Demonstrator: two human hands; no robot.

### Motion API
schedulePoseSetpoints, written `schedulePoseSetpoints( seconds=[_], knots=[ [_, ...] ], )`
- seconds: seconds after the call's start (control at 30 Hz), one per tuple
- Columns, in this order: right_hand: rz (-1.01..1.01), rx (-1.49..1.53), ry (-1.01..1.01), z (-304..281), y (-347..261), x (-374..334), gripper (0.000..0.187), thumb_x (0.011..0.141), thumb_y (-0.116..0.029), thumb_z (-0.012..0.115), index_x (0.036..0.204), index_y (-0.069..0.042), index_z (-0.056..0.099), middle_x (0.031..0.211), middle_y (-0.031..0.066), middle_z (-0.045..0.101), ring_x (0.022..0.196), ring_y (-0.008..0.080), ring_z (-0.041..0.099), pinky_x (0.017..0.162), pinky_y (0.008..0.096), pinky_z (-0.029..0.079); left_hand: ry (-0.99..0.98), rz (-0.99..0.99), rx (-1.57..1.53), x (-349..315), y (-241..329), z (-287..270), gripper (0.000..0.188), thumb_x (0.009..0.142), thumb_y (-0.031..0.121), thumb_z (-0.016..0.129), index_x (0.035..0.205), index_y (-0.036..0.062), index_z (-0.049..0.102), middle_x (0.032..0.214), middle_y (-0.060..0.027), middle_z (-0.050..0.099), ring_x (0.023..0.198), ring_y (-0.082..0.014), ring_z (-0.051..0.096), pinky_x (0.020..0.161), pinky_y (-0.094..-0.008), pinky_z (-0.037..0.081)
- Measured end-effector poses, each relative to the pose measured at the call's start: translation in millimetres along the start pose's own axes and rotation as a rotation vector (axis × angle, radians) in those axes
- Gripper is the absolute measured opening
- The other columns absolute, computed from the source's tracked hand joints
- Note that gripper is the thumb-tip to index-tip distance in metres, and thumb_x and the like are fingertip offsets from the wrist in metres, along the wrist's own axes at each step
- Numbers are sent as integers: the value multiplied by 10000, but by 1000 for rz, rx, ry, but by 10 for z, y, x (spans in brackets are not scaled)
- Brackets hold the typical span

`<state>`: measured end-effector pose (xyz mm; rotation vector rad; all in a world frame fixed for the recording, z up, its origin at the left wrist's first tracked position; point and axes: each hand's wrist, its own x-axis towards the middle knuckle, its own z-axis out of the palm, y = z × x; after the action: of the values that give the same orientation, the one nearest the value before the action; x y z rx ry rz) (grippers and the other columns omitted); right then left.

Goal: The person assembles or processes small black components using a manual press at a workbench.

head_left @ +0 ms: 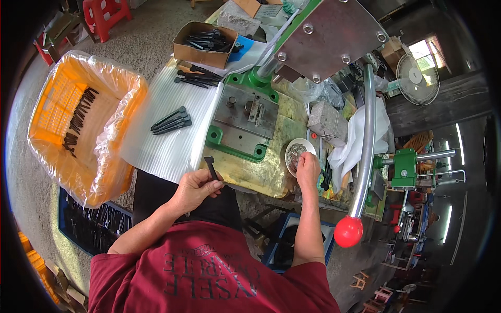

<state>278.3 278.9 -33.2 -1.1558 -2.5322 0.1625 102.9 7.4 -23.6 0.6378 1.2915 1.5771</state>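
My left hand (194, 190) grips a slim black handle-like part (211, 166) upright between thumb and fingers, just off the table's front edge. My right hand (308, 169) dips into a white bowl (311, 145) of small shiny pieces (295, 152); its fingertips are drawn together, and what they pinch is hidden. Between and beyond my hands stands a green hand press (258, 78), its steel fixture plate (241, 116) holding a small metal block (255, 110). Several similar black parts (172, 121) lie on white foam sheeting (156, 148) to the left.
More black parts fill a cardboard box (201, 56) at the back. A plastic-lined orange crate (117, 112) with a row of black parts stands left. The press's lever with its red ball knob (348, 232) hangs right of my right arm. A grey block (327, 122) sits behind the bowl.
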Motion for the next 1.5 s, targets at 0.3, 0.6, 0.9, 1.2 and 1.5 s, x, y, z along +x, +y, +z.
schedulePoseSetpoints(
  seconds=[0.3, 0.6, 0.9, 1.2, 1.5],
  knots=[
    [-20, -183, -106, -40, -74, 41, 94, 743, -81, 499, 822, -34, 514, 818, 140, 547, 793, 317, 518, 651, 436, 372, 5, -6, 9, -2, -21, 17, 140, 817, 95, 528, 907, -9, 559, 765, -26, 586, 652, -66, 543, 583, -192, 460],
    [-67, -37, -159, -54, -6, 75, 96, 758, -90, 479, 813, -17, 507, 773, 158, 541, 759, 335, 513, 655, 436, 382, 2, -6, 14, -5, -43, 10, 133, 813, 90, 533, 903, -3, 565, 751, -15, 578, 656, -59, 536, 579, -189, 455],
    [-150, -187, -205, -90, -38, 66, 100, 754, -55, 430, 827, -8, 479, 782, 193, 531, 764, 370, 507, 653, 436, 383, 0, -1, 32, -12, -28, 27, 138, 816, 90, 529, 912, -1, 565, 744, -8, 569, 656, -58, 530, 581, -190, 451],
    [-51, 182, -18, -32, 55, -11, 70, 768, -14, 418, 829, 16, 436, 775, 216, 507, 745, 383, 490, 643, 426, 391, -21, 5, 42, -21, -37, 23, 135, 825, 97, 513, 881, -23, 538, 787, -46, 567, 667, -80, 538, 592, -202, 464],
    [208, 561, -125, -64, 143, 12, 160, 766, 18, 442, 913, 8, 503, 830, 122, 561, 721, 178, 536, 662, 285, 430, -2, -10, 20, -21, -26, 37, 144, 819, 95, 526, 917, -6, 559, 756, -10, 574, 659, -56, 528, 590, -190, 451]
  ],
)
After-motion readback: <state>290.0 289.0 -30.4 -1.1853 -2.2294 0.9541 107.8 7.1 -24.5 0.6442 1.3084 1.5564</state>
